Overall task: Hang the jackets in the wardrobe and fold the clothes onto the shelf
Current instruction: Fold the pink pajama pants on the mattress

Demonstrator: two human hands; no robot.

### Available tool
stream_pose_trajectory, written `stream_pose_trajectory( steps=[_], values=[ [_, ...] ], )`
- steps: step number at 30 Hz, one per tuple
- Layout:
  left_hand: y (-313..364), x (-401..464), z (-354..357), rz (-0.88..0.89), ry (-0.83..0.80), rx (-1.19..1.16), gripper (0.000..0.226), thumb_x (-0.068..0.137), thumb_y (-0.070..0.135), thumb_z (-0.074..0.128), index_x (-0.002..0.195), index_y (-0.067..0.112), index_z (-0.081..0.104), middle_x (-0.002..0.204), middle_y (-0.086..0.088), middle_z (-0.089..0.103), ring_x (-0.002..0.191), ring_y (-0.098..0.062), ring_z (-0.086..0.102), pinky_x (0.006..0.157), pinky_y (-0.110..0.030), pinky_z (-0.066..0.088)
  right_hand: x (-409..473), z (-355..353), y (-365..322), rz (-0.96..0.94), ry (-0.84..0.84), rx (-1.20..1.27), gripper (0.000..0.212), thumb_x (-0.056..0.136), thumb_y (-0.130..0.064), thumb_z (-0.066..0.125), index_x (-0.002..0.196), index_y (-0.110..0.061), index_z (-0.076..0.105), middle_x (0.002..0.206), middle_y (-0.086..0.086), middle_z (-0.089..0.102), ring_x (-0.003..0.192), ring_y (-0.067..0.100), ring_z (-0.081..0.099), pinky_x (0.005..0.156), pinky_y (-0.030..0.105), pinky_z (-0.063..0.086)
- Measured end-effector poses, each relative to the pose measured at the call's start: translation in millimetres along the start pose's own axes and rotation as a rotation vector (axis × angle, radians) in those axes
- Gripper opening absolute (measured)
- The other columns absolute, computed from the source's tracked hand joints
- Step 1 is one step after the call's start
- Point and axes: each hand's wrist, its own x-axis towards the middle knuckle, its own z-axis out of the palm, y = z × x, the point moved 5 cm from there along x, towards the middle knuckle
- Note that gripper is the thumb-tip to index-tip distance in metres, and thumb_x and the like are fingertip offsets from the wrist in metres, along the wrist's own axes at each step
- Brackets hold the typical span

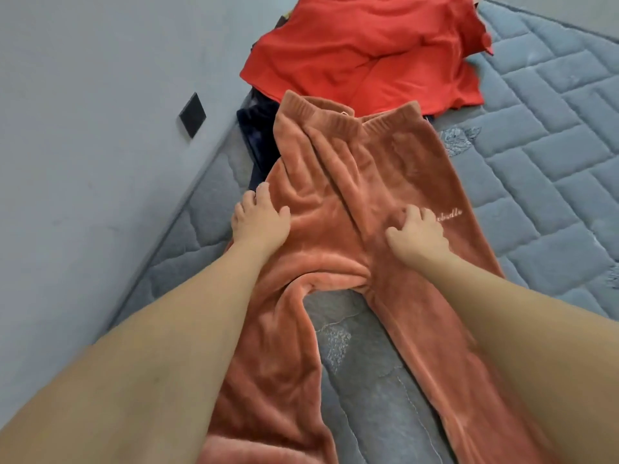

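fleece pants [351,202] getting smoothed flat on mattress [536,135], unfolded | left hand [259,217] + right hand [417,234] pressing, fingers loosely curled, gripping nothing | red top [361,51] (+ dark stuff under it) waiting, so early days imo

Rust-pink plush trousers [351,202], ribbed at the waistband, with pale script embroidery on the right hip. Far: bright red garment [361,51]; dark navy garment [258,135] at its left. Grey-blue mattress [552,169], quilted in brick pattern. Pale grey wall [100,95] bearing a black square [192,114].
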Motion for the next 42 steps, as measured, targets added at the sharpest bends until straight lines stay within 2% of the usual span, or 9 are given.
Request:
stream_pose_trajectory(
  steps=[6,10,13,17,21,24,28,31,42],
  values=[
    [37.3,92.5,-4.7,0.016,0.101,-0.137,0.078,0.091,0.043,0.056,0.153,0.017,0.016,0.151,-0.015,0.034,0.137,-0.04,0.031,0.109,-0.05,0.03,100.8,-42.4,-5.4,-0.007,0.225,0.182,0.084,0.084,-0.045,0.059,0.153,-0.016,0.022,0.153,0.013,0.033,0.141,0.033,0.031,0.117,0.048,0.021],
    [36.8,119.1,-1.6,-0.249,0.17,-0.191,0.074,0.08,0.063,0.052,0.141,0.024,0.036,0.142,-0.01,0.045,0.133,-0.038,0.031,0.105,-0.05,0.026,150.5,-58.3,-4.4,0.142,0.244,0.3,0.096,0.073,-0.056,0.063,0.151,-0.016,0.024,0.149,0.011,0.043,0.14,0.032,0.035,0.115,0.048,0.025],
    [43.9,117.2,-0.7,-0.224,0.198,-0.048,0.044,0.088,0.058,0.044,0.119,0.029,0.052,0.136,-0.006,0.046,0.128,-0.035,0.031,0.103,-0.049,0.025,156.4,-40.0,-11.8,0.087,0.141,0.448,0.064,0.072,-0.043,0.065,0.127,-0.013,0.055,0.123,0.013,0.063,0.117,0.032,0.058,0.101,0.043,0.047],
    [54.2,107.6,-37.2,-0.055,0.497,-0.153,0.022,0.096,0.035,0.045,0.108,0.022,0.057,0.131,-0.004,0.047,0.125,-0.029,0.04,0.103,-0.036,0.026,153.3,-61.0,-8.4,0.038,0.297,0.335,0.042,0.086,-0.033,0.054,0.123,-0.014,0.048,0.121,0.016,0.062,0.115,0.037,0.058,0.1,0.045,0.044],
    [62.7,97.3,-79.4,0.105,0.763,-0.562,0.009,0.101,0.024,0.036,0.099,0.016,0.036,0.079,0.02,0.046,0.075,-0.003,0.04,0.065,-0.018,0.026,167.9,-126.4,1.4,0.14,0.592,0.334,0.039,0.09,-0.026,0.048,0.125,-0.009,0.046,0.127,0.018,0.058,0.121,0.038,0.053,0.101,0.047,0.039],
    [75.6,108.0,-57.1,0.118,0.685,-0.311,0.03,0.101,0.04,0.035,0.112,0.012,0.039,0.107,0.004,0.055,0.091,-0.012,0.05,0.071,-0.03,0.033,161.6,-127.0,-15.0,0.279,0.677,0.212,0.058,0.09,-0.034,0.052,0.138,-0.005,0.039,0.149,0.018,0.035,0.139,0.037,0.033,0.113,0.052,0.023],
    [41.9,116.8,25.9,-0.167,0.237,0.137,0.072,0.097,0.061,0.02,0.155,0.021,0.007,0.158,-0.014,0.012,0.142,-0.037,0.016,0.114,-0.06,0.014,121.7,-45.7,-61.8,-0.306,0.614,-0.067,0.081,0.09,-0.049,0.046,0.154,-0.008,0.019,0.162,0.021,0.005,0.15,0.036,0.004,0.116,0.055,-0.008],
    [31.0,113.2,50.7,-0.031,0.316,0.279,0.074,0.096,0.059,0.022,0.156,0.018,0.011,0.157,-0.016,0.016,0.141,-0.037,0.019,0.113,-0.067,0.011,120.6,24.8,-60.8,-0.488,0.361,-0.237,0.067,0.097,-0.05,0.027,0.157,-0.023,0.015,0.165,0.011,-0.002,0.151,0.027,-0.006,0.119,0.056,-0.007],
    [28.8,115.7,55.3,-0.019,0.483,0.299,0.069,0.092,0.048,0.038,0.152,0.015,0.029,0.152,-0.017,0.032,0.136,-0.038,0.033,0.114,-0.062,0.019,137.0,46.6,-51.9,-0.487,0.405,-0.198,0.065,0.093,-0.046,0.032,0.154,-0.024,0.026,0.164,0.01,0.009,0.151,0.027,0.002,0.119,0.052,-0.008]
  ],
)
